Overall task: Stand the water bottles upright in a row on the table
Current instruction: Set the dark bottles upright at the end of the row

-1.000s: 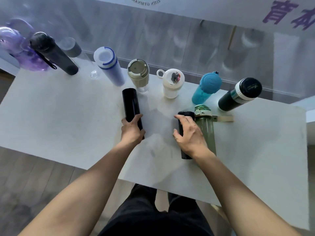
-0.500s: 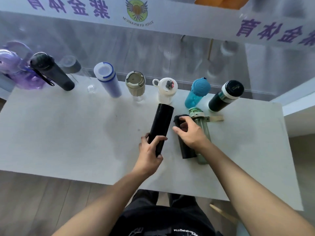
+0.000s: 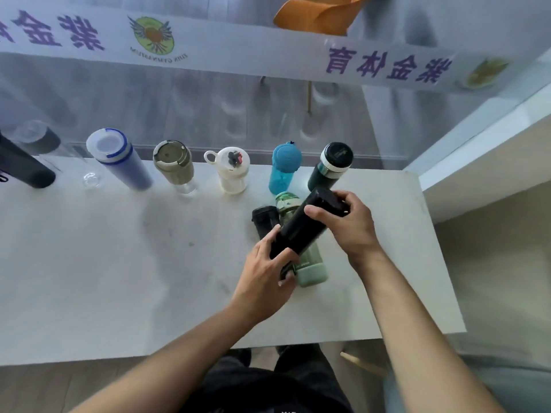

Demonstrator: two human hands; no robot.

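**Black flask in both hands above two bottles lying down**

Both hands are holding one black flask (image 3: 307, 225) tilted in the air, over the right part of the counter (image 3: 119, 263). The left hand (image 3: 265, 278) is curling around its lower end, fingers wrapped closed on the body. The right hand (image 3: 347, 222) is gripping the upper end near the cap, fingers bent round it and thumb across the front.

Directly below, a small black bottle (image 3: 264, 220) and a green bottle (image 3: 310, 263) are lying on the counter side by side, not yet stood up. The risk, as I judge it, is in swinging the flask upright here: its base could be knocking the green bottle and setting it rolling toward the counter's edge. The row behind is standing close too: the teal bottle (image 3: 283, 166) and the dark green flask (image 3: 329, 168) are just beyond the upper end, and a careless swing could be toppling either. The free space looks to be at the row's right end.
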